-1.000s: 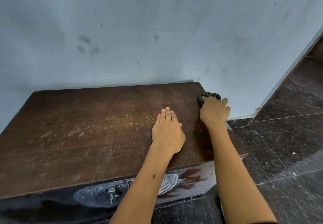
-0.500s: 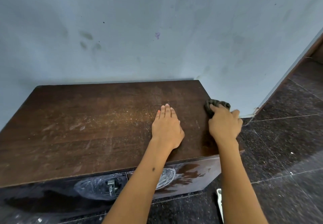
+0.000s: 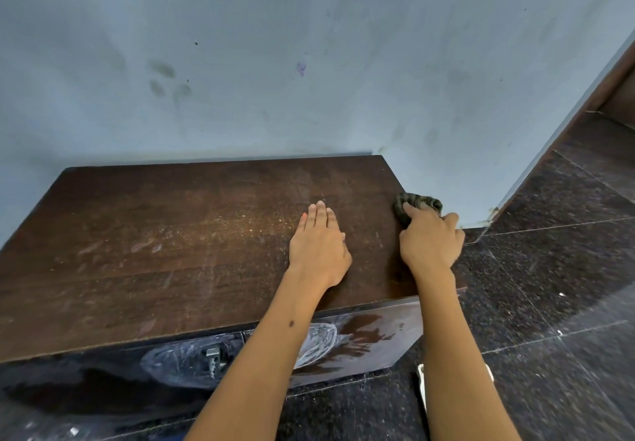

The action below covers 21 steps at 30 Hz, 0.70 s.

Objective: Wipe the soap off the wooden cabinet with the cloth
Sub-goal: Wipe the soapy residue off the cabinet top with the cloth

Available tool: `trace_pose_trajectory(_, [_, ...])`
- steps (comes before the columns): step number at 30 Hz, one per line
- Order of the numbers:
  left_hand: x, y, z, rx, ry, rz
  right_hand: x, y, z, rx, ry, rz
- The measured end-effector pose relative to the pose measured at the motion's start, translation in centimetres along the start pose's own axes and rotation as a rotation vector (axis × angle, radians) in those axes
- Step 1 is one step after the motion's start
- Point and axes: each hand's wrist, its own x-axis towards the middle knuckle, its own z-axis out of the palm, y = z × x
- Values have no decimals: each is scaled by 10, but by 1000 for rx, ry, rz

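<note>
My right hand clenches the bunched dark patterned cloth at the brown wooden cabinet top's right edge; my left hand lies flat, bracing me.

A pale blue-grey wall is seen across the upper half of the view, painted unevenly and marked with dark smudges, a few small specks and one small purple spot. To the right, the wall is ended at a corner, where a narrow pale skirting strip is met by the floor. The floor is laid with dark, speckled, glossy tiles divided by thin pale joints. At the far right edge a brown frame, possibly a doorway, is partly shown. Soft, even light is cast throughout.
</note>
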Motion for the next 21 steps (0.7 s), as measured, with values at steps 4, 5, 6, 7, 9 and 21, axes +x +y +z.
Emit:
trace_pose_trajectory(4, [0,0,1,2,4,-4,-40,18,-3,-23,20,97])
trace_pose_trajectory(5, [0,0,1,2,5,-4,-44,20,-3,-26,28,103])
trace_pose_trajectory(6, [0,0,0,1,5,-5,-43,19,-3,-23,32,102])
trace_pose_trajectory(7, [0,0,0,-1,3,-3,-37,16,-2,-18,28,96])
trace_pose_trajectory(9, [-3,0,-1,-2,-1,3,-20,7,0,-30,22,48])
trace_pose_trajectory(21, [-53,-37,-32,16,-5,-46,-42,18,-10,-10,-41,91])
